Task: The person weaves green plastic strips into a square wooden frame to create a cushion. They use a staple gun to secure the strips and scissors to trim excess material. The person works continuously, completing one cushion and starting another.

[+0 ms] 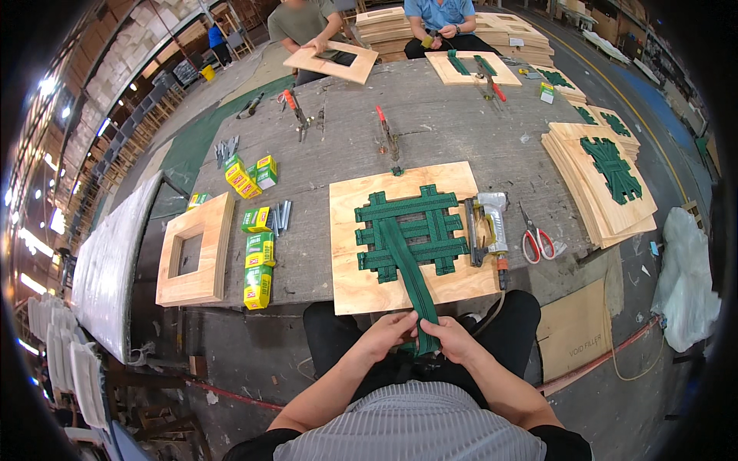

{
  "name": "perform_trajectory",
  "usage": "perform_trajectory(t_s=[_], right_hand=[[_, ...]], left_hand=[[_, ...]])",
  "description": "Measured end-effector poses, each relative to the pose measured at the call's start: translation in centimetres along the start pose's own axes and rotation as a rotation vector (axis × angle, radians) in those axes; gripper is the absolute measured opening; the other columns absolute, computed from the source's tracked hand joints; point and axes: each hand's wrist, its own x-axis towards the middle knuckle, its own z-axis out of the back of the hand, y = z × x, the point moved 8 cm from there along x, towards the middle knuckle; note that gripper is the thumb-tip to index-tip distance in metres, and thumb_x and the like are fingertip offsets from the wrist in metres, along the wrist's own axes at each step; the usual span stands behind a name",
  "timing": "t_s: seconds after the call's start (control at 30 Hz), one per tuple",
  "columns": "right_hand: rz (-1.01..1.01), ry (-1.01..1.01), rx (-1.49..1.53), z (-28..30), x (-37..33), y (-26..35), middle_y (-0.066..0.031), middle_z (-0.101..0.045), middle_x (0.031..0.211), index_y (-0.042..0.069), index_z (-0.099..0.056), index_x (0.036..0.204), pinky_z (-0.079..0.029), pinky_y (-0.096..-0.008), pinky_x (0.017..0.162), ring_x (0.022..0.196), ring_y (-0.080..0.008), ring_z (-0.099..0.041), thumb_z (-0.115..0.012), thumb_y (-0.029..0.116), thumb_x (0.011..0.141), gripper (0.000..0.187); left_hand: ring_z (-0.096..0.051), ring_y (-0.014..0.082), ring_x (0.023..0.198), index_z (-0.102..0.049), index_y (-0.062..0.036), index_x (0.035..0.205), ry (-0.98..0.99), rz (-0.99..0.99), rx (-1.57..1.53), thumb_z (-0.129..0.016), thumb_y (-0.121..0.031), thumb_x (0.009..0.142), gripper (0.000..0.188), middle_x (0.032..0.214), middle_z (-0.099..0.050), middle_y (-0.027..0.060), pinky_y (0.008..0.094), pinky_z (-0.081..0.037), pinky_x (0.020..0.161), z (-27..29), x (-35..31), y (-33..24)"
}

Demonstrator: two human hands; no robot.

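Before me a square plywood panel [344, 288] lies on the table, its near edge over my lap. Green elastic webbing strips [442, 201] cross in a lattice over the opening in its middle. One long green strap [409, 269] runs from the lattice down toward me, over the panel's near edge. My left hand [390, 336] pinches this strap from its left side, and my right hand [450, 336] grips it from the right, close by. Beside the lattice, on the panel's right edge, rests a pneumatic stapler [490, 223]. Red-handled scissors [536, 238] lie to its right.
Yellow-green staple boxes [259, 269] and a stack of wooden frames [197, 246] stand at left. Finished webbed panels [596, 184] are stacked at right. A pair of red-handled pliers [384, 127] lies beyond my panel. Two people [442, 19] work across the table. The stapler's hose [492, 311] hangs near my right leg.
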Motion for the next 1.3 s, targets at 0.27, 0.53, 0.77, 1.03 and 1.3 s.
perform_trajectory(t_s=[0.27,0.53,0.77,1.03,1.3], right_hand=[[-0.062,0.013,-0.333,0.1,-0.7,-2.3,-0.0068,-0.076,0.100,-0.002,-0.076,0.111,-0.056,-0.0289,0.085,0.091,-0.0139,-0.071,-0.065,0.025,0.106,0.029],[-0.058,-0.135,-0.263,2.0,-0.8,-2.8,-0.0076,-0.075,0.096,-0.003,-0.077,0.110,-0.056,-0.0305,0.081,0.088,-0.0146,-0.069,-0.064,0.025,0.107,0.030],[0.059,-0.286,-0.641,3.7,-1.8,-1.4,-0.0076,-0.072,0.093,-0.002,-0.074,0.114,-0.055,-0.0319,0.077,0.083,-0.0138,-0.067,-0.069,0.025,0.102,0.030],[0.248,-0.254,-0.263,0.5,1.5,7.4,-0.0073,-0.064,0.090,0.002,-0.047,0.151,-0.054,-0.0328,0.070,0.074,-0.0166,-0.063,-0.065,0.015,0.102,0.054],[0.090,-0.197,0.529,-2.8,11.8,10.5,-0.0041,-0.065,0.086,0.013,-0.043,0.144,-0.051,-0.0347,0.065,0.066,-0.0149,-0.059,-0.057,0.015,0.105,0.041]], left_hand=[[-0.074,0.0240,0.098,-0.060,-0.0061,0.124,-0.047,-0.303,-0.398,-0.055,-0.023,0.109,0.023,0.117,-0.074,0.0104,0.0433,-0.061,0.087,3.4,5.2,-12.8],[-0.068,0.0148,0.075,-0.064,-0.0052,0.115,-0.212,-0.294,0.263,-0.067,-0.014,0.102,0.016,0.097,-0.072,0.0030,0.0328,-0.057,0.067,6.5,10.1,-20.7],[-0.063,0.0137,0.070,-0.073,-0.0016,0.108,-0.323,-0.321,0.891,-0.080,-0.016,0.089,0.025,0.080,-0.068,0.0050,0.0322,-0.051,0.060,7.6,13.1,-21.8],[-0.066,0.0182,0.072,-0.079,-0.0037,0.096,-0.287,-0.285,0.949,-0.083,-0.022,0.083,0.023,0.080,-0.073,0.0081,0.0374,-0.053,0.068,7.8,13.7,-21.8],[-0.069,0.0215,0.074,-0.081,-0.0038,0.092,-0.277,-0.323,0.943,-0.085,-0.023,0.079,0.023,0.086,-0.077,0.0117,0.0377,-0.056,0.073,8.5,13.9,-21.2]])
